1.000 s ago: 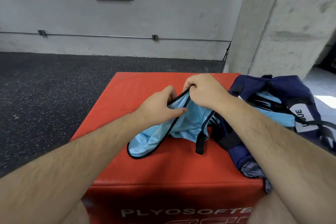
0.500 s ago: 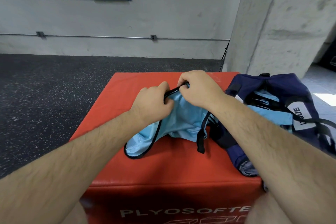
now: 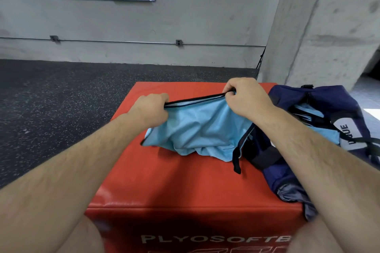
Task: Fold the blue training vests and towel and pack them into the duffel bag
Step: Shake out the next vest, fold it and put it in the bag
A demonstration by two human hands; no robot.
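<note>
Left hand (image 3: 152, 109) and right hand (image 3: 246, 98) apart, each clenched on the black-bound edge of a thin light-blue vest (image 3: 197, 129), binding stretched straight between. Rest of the cloth slumped in soft creases atop the red vinyl plyo box (image 3: 164, 181). On the box's right side, slouched navy fabric duffel bag (image 3: 329, 98), unzipped, pale-blue cloth inside.
</note>
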